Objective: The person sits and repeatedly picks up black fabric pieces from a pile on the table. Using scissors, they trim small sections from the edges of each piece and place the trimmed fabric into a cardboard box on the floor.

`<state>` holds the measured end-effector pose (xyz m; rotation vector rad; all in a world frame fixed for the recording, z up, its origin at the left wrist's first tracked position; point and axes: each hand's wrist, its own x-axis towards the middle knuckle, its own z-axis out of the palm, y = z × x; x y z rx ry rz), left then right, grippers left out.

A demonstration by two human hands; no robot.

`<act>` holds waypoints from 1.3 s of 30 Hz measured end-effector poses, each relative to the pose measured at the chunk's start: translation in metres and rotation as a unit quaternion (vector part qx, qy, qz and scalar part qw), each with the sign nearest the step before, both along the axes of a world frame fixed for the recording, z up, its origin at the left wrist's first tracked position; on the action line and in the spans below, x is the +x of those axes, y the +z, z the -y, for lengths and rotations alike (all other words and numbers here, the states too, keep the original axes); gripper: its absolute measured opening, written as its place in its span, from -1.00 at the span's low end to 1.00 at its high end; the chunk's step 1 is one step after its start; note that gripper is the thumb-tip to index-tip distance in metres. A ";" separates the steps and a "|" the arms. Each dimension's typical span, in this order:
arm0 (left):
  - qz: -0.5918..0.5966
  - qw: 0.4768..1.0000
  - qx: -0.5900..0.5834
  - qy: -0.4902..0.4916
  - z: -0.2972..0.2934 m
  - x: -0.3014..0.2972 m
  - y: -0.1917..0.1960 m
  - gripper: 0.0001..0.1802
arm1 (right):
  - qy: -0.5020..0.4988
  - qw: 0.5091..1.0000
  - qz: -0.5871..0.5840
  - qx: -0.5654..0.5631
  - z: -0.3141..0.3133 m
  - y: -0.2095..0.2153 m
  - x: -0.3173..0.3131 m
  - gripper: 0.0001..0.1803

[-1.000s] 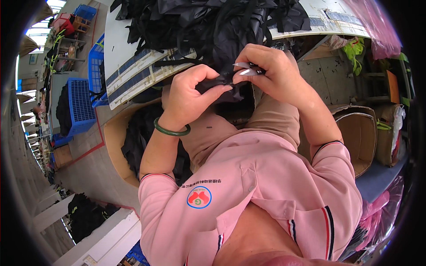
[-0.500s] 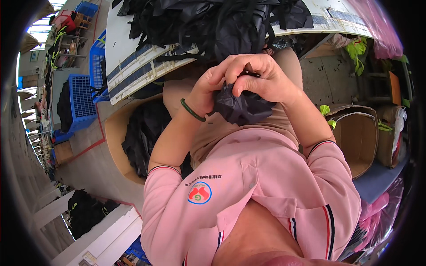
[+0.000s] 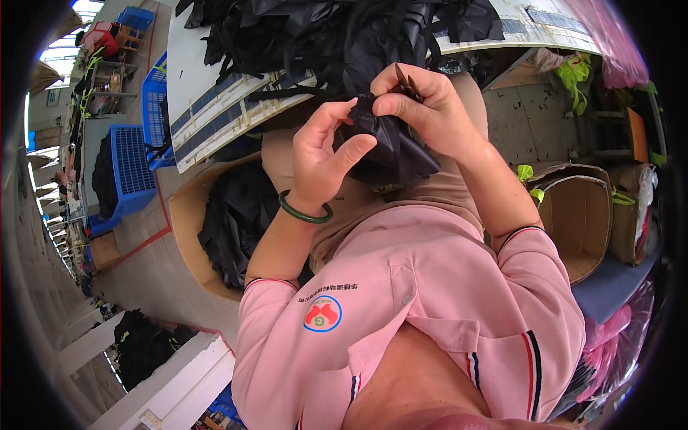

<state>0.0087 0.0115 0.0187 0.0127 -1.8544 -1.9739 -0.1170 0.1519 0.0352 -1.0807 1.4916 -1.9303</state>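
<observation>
Over my lap hangs a piece of thin black fabric (image 3: pixel 398 154), gathered and creased, with a folded strap-like end at its top. My right hand (image 3: pixel 430 111) pinches that upper end between thumb and forefinger. Dark pointed thread snips (image 3: pixel 407 82) are also held in this hand, their blades sticking up past the fingers. Beside the fabric on its left, my left hand (image 3: pixel 322 147) has thumb and fingers apart; its fingertips are close to the strap-like end, and whether they touch it I cannot tell. A dark green bangle (image 3: pixel 304 215) circles my left wrist.
A heap of black fabric pieces with straps (image 3: pixel 301 43) covers part of the white table (image 3: pixel 236 107) ahead. Left of my legs stands a cardboard box (image 3: pixel 188 215) holding black fabric. Blue crates (image 3: pixel 132 168) are farther left; another open carton (image 3: pixel 573 222) is at right.
My left hand has come off the fabric and opened, moving slightly left. The snips' blades now show above my right hand, and the fabric's upper end is uncovered.
</observation>
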 end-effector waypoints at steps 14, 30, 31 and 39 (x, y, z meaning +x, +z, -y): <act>0.009 0.999 -0.044 0.009 -0.002 -0.006 0.005 -0.80 | 0.025 0.991 0.130 0.023 0.005 -0.010 0.003 -0.81; -0.038 0.999 0.023 0.009 0.005 -0.010 -0.004 -0.84 | 0.078 0.943 0.316 0.074 -0.006 -0.011 0.006 -0.83; -0.046 0.999 0.020 0.001 0.004 -0.011 -0.004 -0.84 | 0.089 0.931 0.347 0.072 -0.006 -0.014 0.007 -0.84; -0.014 0.988 0.054 -0.146 0.014 -0.008 -0.012 -0.84 | 0.203 0.874 0.431 0.098 -0.014 -0.026 0.006 -0.82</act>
